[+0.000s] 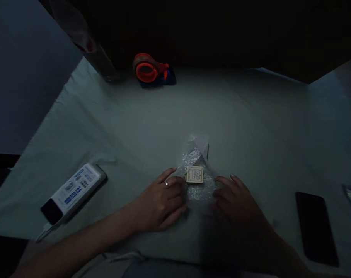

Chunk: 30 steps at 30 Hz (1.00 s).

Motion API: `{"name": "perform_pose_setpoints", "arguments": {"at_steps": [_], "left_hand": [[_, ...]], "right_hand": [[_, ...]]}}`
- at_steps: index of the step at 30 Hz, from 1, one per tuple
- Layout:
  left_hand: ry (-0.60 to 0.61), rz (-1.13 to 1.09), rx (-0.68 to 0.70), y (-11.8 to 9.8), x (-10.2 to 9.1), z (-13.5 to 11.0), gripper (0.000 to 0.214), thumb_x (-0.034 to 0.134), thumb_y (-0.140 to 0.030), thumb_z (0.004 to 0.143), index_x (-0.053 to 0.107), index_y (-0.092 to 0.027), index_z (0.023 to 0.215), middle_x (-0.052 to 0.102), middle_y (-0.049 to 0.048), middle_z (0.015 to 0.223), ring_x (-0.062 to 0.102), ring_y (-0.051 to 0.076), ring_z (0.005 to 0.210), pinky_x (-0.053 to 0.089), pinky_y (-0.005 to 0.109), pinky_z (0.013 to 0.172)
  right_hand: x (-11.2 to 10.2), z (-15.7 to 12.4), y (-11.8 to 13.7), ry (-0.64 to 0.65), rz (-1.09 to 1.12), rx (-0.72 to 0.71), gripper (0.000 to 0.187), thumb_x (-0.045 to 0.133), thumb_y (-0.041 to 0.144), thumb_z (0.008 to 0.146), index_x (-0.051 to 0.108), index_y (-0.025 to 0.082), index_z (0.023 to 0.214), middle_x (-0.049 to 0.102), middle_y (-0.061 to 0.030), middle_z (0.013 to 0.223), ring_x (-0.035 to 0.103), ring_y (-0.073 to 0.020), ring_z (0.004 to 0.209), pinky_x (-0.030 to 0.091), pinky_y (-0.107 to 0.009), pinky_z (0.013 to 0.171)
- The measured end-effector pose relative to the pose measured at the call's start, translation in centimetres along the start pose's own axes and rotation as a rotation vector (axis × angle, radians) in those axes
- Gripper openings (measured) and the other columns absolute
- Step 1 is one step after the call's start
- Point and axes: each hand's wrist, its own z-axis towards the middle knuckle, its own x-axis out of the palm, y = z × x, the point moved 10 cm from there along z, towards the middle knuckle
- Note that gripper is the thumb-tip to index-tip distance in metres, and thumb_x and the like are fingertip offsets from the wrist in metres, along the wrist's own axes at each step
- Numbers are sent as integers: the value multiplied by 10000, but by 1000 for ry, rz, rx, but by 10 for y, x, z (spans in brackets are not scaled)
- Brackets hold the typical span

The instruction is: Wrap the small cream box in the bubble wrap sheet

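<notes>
A sheet of bubble wrap [199,193] lies on the cloth in front of me, its top folded to a point. A small cream-coloured box [195,175] with printed text rests in the middle of it, partly covered by a fold. My left hand [164,200], with a ring on one finger, grips the wrap's left edge with curled fingers. At the right edge my right hand [236,199] has bent fingers on the wrap, its little finger lifted. The thumb tips are dim and hard to make out.
An orange and blue tape dispenser [148,71] stands at the back, before a large dark box-like shape [207,34]. To the left lies a white power bank [74,193] with a cable. A black phone [317,227] lies at right on the pale green cloth [251,127].
</notes>
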Motion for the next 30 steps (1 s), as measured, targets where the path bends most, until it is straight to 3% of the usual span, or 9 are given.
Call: {"name": "perform_pose_setpoints", "arguments": {"at_steps": [3,5,11,13,16,19,22,26,30], "left_hand": [[120,35,-55,2,19,-7,133,524,-237,839,629,-170,793,634,22,792,506,226,1118,56,555,1153],[174,126,-114,10,29,-10,129,517,-217,839,614,-158,778,637,31,818,522,236,1090,20,598,1135],[120,366,-263,34,24,-8,242,379,-89,903,610,-135,845,649,66,911,565,219,1031,151,619,1109],[49,412,-258,35,16,2,266,358,-86,912,615,-127,964,654,83,1011,555,229,1094,187,594,1115],[-11,475,-238,35,8,20,323,322,-84,925,604,-112,1080,639,98,1147,525,246,1183,200,586,1120],[2,528,-228,37,6,35,327,323,-105,934,636,-113,1028,633,92,1188,437,283,1286,209,607,1110],[32,554,-237,43,7,38,314,351,-112,929,629,-124,1076,641,83,1175,380,315,1324,243,633,1083],[94,505,-208,52,20,30,275,400,-119,921,643,-148,1047,682,68,1051,517,288,1195,305,609,1060],[57,521,-281,67,23,15,300,424,-132,914,596,-161,1158,600,95,1240,398,315,1308,294,591,1071]], "right_hand": [[17,-8,1,125,-151,57,289,525,137,796,614,171,523,681,-130,1066,513,-333,1178,311,-611,1009],[23,-10,2,189,-224,50,261,549,124,764,629,166,519,670,-165,1102,539,-343,1147,339,-616,984],[25,7,-14,254,-231,108,213,486,92,803,692,143,780,709,-117,907,652,-248,890,500,-467,876],[23,19,-19,209,-216,148,294,431,62,812,671,99,978,698,-141,1010,658,-243,896,539,-410,809],[17,38,-22,93,-193,190,453,364,31,809,544,29,1224,622,-179,1212,606,-258,1083,524,-396,884],[21,50,-24,100,-173,226,480,344,31,813,522,38,1259,591,-170,1265,573,-254,1146,494,-390,947],[27,52,-34,180,-193,316,448,351,74,851,534,87,1259,531,-160,1340,591,-261,1121,524,-393,894],[34,45,-52,252,-232,453,440,365,149,891,480,128,1315,304,-158,1500,616,-271,1074,566,-382,770],[39,40,-57,253,-221,472,443,415,211,892,466,114,1321,253,-183,1515,594,-291,1098,558,-397,779]]}}
